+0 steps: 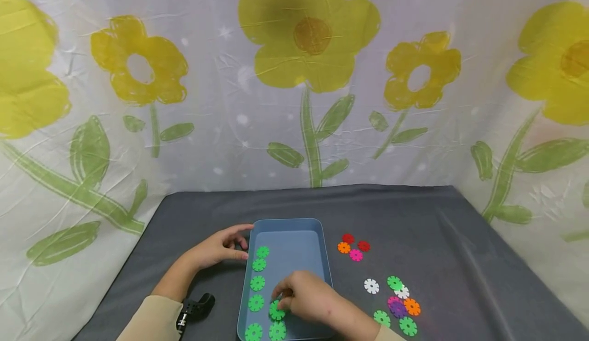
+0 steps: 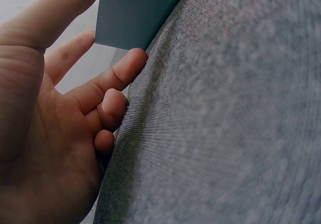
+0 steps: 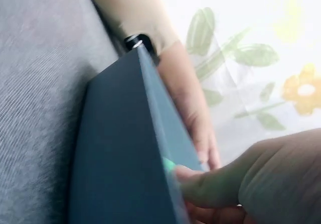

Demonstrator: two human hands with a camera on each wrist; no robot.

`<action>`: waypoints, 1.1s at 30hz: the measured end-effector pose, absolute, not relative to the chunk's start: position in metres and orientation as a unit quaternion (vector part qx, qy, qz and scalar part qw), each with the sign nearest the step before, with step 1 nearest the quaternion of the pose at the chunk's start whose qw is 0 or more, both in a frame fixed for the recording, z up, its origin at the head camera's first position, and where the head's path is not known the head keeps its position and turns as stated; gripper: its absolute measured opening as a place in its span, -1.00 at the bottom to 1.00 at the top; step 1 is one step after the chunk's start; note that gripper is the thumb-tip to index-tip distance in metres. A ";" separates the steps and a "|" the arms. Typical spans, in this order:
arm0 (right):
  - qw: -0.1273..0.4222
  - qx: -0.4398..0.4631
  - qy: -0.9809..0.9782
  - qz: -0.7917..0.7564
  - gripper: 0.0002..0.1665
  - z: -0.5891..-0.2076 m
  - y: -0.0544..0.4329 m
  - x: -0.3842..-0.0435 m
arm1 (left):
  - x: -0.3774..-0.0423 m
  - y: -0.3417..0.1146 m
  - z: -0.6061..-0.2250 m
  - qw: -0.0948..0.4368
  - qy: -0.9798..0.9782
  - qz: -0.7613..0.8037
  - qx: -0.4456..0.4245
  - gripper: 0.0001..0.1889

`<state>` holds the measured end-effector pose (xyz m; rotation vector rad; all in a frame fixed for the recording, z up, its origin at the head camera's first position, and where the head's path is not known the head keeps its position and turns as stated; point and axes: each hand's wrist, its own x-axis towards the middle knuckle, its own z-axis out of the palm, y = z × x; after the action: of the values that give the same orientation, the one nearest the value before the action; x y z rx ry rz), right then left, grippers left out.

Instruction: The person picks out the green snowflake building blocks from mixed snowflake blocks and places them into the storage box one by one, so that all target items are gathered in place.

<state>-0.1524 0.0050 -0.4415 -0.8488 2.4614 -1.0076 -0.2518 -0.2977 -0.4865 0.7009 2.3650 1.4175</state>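
Note:
A blue-grey tray (image 1: 287,236) lies on the dark cloth, with a column of green notched plastic discs (image 1: 257,283) along its left side. Over the tray, my right hand (image 1: 307,297) pinches a green notched disc (image 1: 276,310) just behind another green disc (image 1: 277,331) in a second column. The right wrist view shows only a sliver of green by the thumb (image 3: 198,186); the tray wall hides the rest. My left hand (image 1: 216,249) rests at the tray's left edge, thumb and index finger touching it. Its other fingers (image 2: 113,106) bend loosely, holding nothing.
Right of the tray lie red, orange and pink discs (image 1: 356,255). Nearer me is a looser group with white (image 1: 371,286), green, purple (image 1: 398,309) and orange discs. A black strap (image 1: 198,308) is on the left wrist. A flowered curtain (image 1: 221,141) hangs behind the table.

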 end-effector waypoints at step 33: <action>0.060 -0.223 0.952 -0.202 -0.69 -0.449 0.216 -0.185 | -0.252 -0.296 -0.488 0.140 0.826 0.488 0.245 -0.20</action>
<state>-0.1855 0.2165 -0.4487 -0.6745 2.8803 -0.6121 -0.2520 -0.2963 -0.4880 0.7089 2.3847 1.4103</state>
